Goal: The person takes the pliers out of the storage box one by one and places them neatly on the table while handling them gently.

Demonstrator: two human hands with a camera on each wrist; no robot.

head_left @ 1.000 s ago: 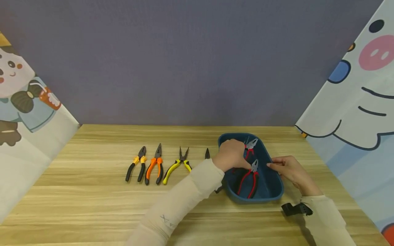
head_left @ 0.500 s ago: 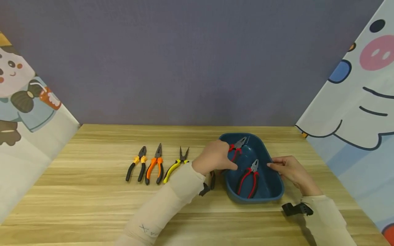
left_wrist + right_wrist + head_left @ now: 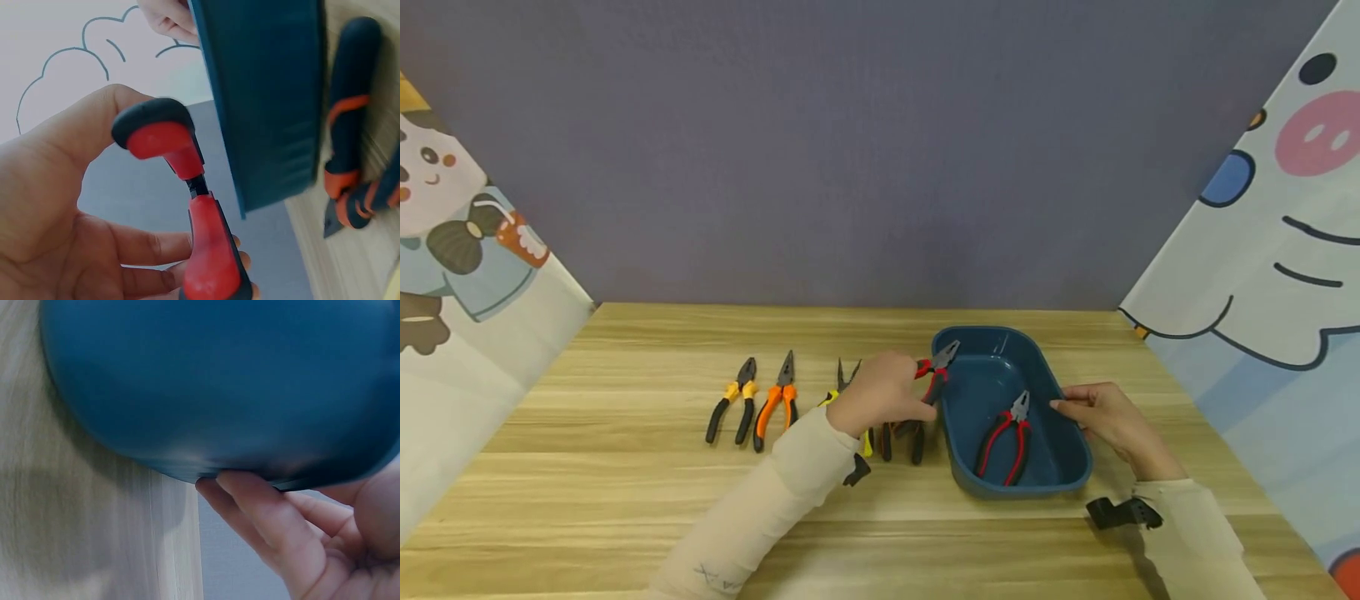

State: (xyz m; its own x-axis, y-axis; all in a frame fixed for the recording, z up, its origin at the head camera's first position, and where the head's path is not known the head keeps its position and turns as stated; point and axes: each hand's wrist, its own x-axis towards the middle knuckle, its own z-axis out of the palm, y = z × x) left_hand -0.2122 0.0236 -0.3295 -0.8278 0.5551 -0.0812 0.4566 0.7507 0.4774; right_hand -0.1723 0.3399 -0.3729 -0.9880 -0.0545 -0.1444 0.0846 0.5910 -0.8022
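Observation:
My left hand (image 3: 883, 393) grips a pair of red-and-black combination pliers (image 3: 942, 360) by the handles. Their grey jaws point up and to the right, over the left rim of a blue plastic basin (image 3: 1000, 371). The left wrist view shows the red grips (image 3: 215, 247) between thumb and fingers, beside the basin's outer wall (image 3: 269, 106). Another red-and-black pair of pliers (image 3: 1019, 408) lies inside the basin with its handles spread. On the basin's right side, my right hand (image 3: 1108, 421) pinches the rim, its fingers (image 3: 262, 512) against the wall in the right wrist view.
Yellow-and-black pliers (image 3: 741, 400) and orange-and-black long-nose pliers (image 3: 777, 404) lie in a row on the wooden table (image 3: 625, 500). Yellow long-nose pliers (image 3: 846, 385) and dark orange-banded pliers (image 3: 350, 125) are partly covered by my left hand in the head view. A grey panel rises behind.
My left hand has lifted the red-and-black pliers from inside the basin and carried them left to its rim. My right hand stays on the basin, which has not moved.

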